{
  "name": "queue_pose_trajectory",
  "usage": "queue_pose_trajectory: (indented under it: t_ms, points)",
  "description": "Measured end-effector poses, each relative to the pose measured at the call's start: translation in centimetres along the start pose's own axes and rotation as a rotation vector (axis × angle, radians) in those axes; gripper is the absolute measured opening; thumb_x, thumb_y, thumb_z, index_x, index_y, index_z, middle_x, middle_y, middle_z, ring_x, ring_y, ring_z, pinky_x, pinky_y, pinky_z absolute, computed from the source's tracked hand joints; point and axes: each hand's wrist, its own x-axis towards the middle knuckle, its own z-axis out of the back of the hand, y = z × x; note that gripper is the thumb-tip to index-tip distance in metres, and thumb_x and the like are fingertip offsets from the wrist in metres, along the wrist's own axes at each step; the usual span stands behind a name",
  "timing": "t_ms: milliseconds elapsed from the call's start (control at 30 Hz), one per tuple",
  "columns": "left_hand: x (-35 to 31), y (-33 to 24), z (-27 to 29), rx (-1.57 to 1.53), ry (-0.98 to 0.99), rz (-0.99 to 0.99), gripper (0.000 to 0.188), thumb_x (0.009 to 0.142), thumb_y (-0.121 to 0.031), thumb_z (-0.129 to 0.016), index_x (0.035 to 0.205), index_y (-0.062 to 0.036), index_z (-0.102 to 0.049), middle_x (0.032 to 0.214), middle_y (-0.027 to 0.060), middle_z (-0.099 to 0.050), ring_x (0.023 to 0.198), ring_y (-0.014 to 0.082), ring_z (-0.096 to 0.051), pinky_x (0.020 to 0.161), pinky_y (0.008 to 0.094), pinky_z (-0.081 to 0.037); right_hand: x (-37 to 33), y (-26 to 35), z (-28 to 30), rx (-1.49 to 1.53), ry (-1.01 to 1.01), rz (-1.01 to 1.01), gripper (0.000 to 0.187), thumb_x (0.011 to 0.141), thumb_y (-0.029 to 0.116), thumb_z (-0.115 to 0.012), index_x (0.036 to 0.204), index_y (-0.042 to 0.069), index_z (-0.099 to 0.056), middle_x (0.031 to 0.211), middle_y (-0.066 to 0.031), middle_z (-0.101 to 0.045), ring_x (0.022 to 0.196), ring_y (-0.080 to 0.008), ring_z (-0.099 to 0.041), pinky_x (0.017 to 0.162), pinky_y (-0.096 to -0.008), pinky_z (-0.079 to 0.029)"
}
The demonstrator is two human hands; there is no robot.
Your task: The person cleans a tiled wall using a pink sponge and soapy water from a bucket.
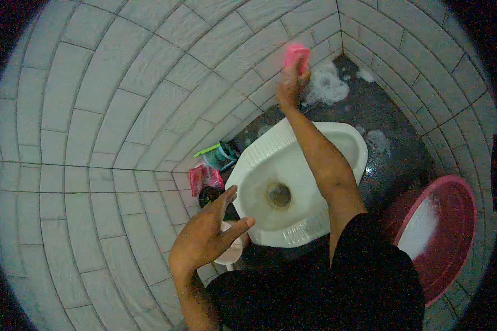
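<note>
High against the white tiled wall [215, 60], my right hand [291, 88] grips a bright pink sponge [297, 53], slightly blurred, at or very near the tiles. White suds [328, 87] lie on the dark wet floor beside that hand. My right forearm crosses over a white squat toilet [343, 138], whose round drain shows in the bowl. My left hand [204, 236] hangs over the toilet's near left edge with thumb and fingers apart, holding nothing. Below it, partly hidden, is a white mug [231, 252].
A large maroon tub [453, 243] with white foam inside stands at the right. Left of the toilet are a red and pink packet [200, 179] and a green brush-like item [220, 155]. Tiled walls meet in a corner beyond the toilet [342, 33].
</note>
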Motion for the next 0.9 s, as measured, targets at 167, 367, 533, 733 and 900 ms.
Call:
queue_pose_trajectory:
  t_ms: [167,367,533,733,900]
  points:
    - [-2.8,0.7,0.9,-0.026,-0.068,-0.002,0.071,0.086,-0.042,-0.064,0.134,0.0046,-0.04,0.121,0.0307,-0.055,0.112,0.0421,-0.055,0.094,0.0432,-0.044,-0.5,1.9,-1.3,-0.026,-0.002,-0.531,0.094,0.069,0.005,-0.054,0.152,0.017,-0.011,0.139,-0.032,-0.024,0.128,-0.0466,-0.029,0.108,-0.0484,-0.022]
    - [-4.9,1.2,1.2,-0.039,-0.077,0.022,0.072,0.087,-0.041,-0.064,0.134,0.0062,-0.04,0.125,0.0293,-0.053,0.116,0.0402,-0.053,0.096,0.042,-0.043,-10.6,10.8,-4.8,-0.061,0.036,-0.338,0.096,0.068,-0.003,-0.053,0.152,0.02,-0.012,0.136,-0.0324,-0.025,0.119,-0.048,-0.031,0.103,-0.0528,-0.024]
    - [-5.4,1.0,1.1,-0.043,-0.083,-0.013,0.071,0.088,-0.042,-0.061,0.133,0.0081,-0.039,0.125,0.029,-0.053,0.116,0.04,-0.053,0.097,0.0418,-0.043,-16.2,10.8,-5.6,0.07,0.365,-0.071,0.091,0.069,-0.004,-0.053,0.15,0.024,-0.022,0.131,-0.0319,-0.026,0.116,-0.0485,-0.032,0.099,-0.053,-0.027]
    - [-5.6,1.2,0.4,-0.042,-0.12,-0.043,0.07,0.088,-0.04,-0.062,0.132,0.0101,-0.04,0.122,0.0316,-0.053,0.113,0.0413,-0.054,0.096,0.0434,-0.043,-13.9,7.4,-4.6,-0.11,0.244,0.148,0.082,0.077,0.009,-0.058,0.15,0.014,-0.019,0.127,-0.0337,-0.036,0.117,-0.0489,-0.035,0.1,-0.0537,-0.028]
    - [-5.4,0.2,0.9,-0.026,-0.1,-0.063,0.07,0.088,-0.038,-0.062,0.132,0.0109,-0.039,0.122,0.0318,-0.054,0.115,0.0418,-0.053,0.098,0.0432,-0.042,-4.1,-2.0,-6.3,0.004,0.102,-0.583,0.083,0.082,0.012,-0.056,0.15,0.011,-0.008,0.138,-0.0317,-0.032,0.118,-0.0443,-0.042,0.099,-0.0519,-0.034]
